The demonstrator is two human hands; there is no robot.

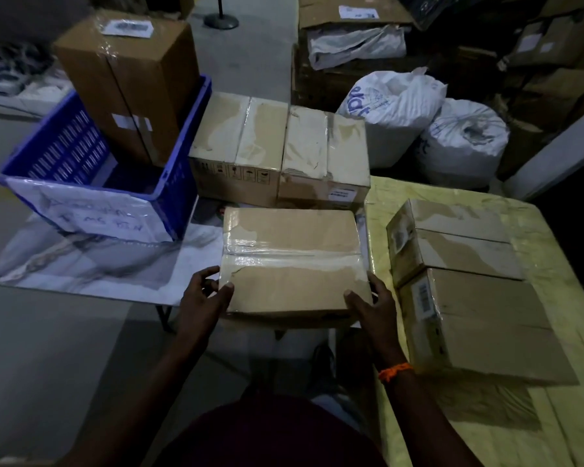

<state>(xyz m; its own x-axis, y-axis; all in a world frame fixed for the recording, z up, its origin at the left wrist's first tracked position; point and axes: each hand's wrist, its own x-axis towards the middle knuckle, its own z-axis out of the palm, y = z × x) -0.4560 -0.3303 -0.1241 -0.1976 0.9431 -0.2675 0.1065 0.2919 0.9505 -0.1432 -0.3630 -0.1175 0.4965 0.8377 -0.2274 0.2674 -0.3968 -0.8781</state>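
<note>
Head view, the only one. Both hands grip one taped box (290, 261) by its near corners. The left hand (203, 294) has its thumb laid on the top face and its fingers curled round the left side. The right hand (371, 305) mirrors it at the right corner. Neither hand is spread flat, and each is closed on cardboard. The box lies between the two hands and reaches away from them, its tape seam running from one hand toward the other, so both hands are equally near. Its near edge appears to pass the rim of the marbled tabletop (115, 264); whether it rests there or is lifted cannot be told. Just beyond the grip, close to the box's far edge, stand two boxes (280, 146) side by side. Outward of the left hand is a blue crate (182, 156) holding a tall box (129, 82). Outward of the right hand, near but apart, is a pair of boxes (469, 281) on a yellow cover (553, 251). Judged from this, the free path is straight toward the person.
</note>
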